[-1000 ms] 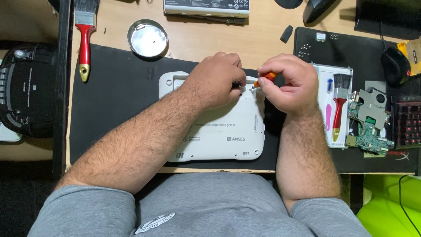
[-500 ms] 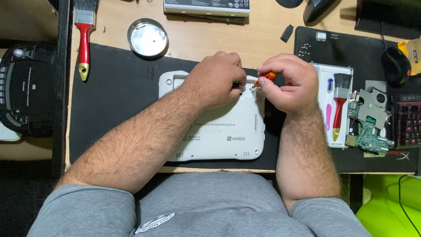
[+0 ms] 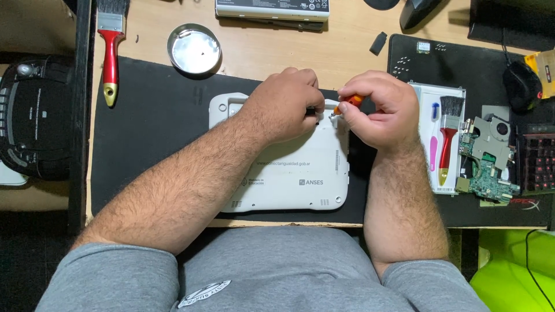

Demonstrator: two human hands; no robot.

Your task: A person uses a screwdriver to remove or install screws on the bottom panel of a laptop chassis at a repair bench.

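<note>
Radio-type black device sits at far left, off the black rectangular work mat. Red-handled flat paintbrush with a brass-coloured tip lies lengthwise on the wooden bench, beside a round shallow metal dish with one tiny dark speck in it, probably a screw; the dish sits within reach, likely as a parts catcher.

White plastic small laptop lies underside up at mid-mat, square to the person, rounded corners, vent slots along the near edge, empty recess along the far edge. Long grey battery-like pack rests at the bench's far edge.

Left hand is curled closed over the laptop's far edge, fingertips pinching something small and dark; what it is I cannot tell. It seems placed to steady the work point.

Right hand is closed around a small orange-handled screwdriver, tip aimed at the far right corner of the case, just beside the left fingertips.

Further right: white rectangular tray holding a second red-handled brush and a pink tool, then a green circuit board with fan, and a black computer mouse.
</note>
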